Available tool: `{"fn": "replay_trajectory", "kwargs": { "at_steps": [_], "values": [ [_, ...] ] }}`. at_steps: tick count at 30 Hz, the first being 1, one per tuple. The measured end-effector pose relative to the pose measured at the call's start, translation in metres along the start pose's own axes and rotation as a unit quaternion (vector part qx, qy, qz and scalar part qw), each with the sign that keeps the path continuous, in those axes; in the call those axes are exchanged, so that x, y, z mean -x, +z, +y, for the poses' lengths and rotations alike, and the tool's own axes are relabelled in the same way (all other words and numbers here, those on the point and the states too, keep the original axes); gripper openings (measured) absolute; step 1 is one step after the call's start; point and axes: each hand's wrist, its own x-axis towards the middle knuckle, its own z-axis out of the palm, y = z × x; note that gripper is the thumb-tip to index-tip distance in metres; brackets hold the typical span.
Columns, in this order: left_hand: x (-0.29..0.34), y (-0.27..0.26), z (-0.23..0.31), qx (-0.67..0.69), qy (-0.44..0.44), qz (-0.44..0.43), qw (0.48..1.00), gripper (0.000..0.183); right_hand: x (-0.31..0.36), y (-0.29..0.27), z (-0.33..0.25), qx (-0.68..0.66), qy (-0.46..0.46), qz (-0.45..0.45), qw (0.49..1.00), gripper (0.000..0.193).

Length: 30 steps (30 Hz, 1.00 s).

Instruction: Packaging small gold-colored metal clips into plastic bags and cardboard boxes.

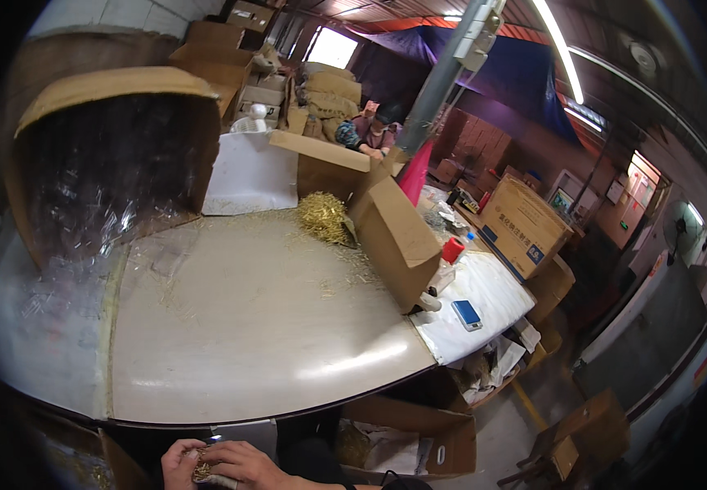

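Head cam: both hands low at the frame's bottom edge, below the table (272, 343) rim. Left hand (180, 464) and right hand (243, 467) pressed close together, fingers pinching a small gold bundle (202, 471) btwn them. More gold strands (323, 216) piled far across the table, beside an open cardboard box (394, 237). Blue phone (467, 314) at right.

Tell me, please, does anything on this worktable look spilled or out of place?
Yes. Golden straw-like strands lie heaped beside the tipped cardboard box, with loose bits scattered across the table. Both hands, left hand and right hand, hold a small golden bundle below the table edge.
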Motion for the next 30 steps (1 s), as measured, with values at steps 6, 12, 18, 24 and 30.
{"fn": "replay_trajectory", "kwargs": {
  "at_steps": [6, 12, 18, 24, 30],
  "values": [
    [0.019, 0.041, 0.005, 0.012, 0.012, -0.043, 0.999, 0.027, 0.039, -0.002, -0.005, 0.044, 0.045, 0.042, 0.997, 0.021],
    [0.031, 0.057, 0.001, -0.055, 0.039, -0.146, 0.987, 0.037, 0.057, -0.01, 0.0, 0.143, 0.059, 0.114, 0.981, 0.024],
    [0.03, 0.059, -0.012, -0.218, 0.2, -0.151, 0.943, 0.053, 0.073, -0.015, -0.014, 0.099, 0.092, 0.081, 0.987, 0.047],
    [0.031, 0.063, -0.036, -0.021, 0.027, -0.085, 0.996, 0.051, 0.082, -0.004, -0.004, 0.138, 0.123, 0.004, 0.983, 0.069],
    [0.051, 0.077, -0.031, 0.019, 0.11, -0.119, 0.987, 0.043, 0.087, -0.018, -0.013, 0.116, 0.14, -0.019, 0.983, 0.063]
  ]
}}
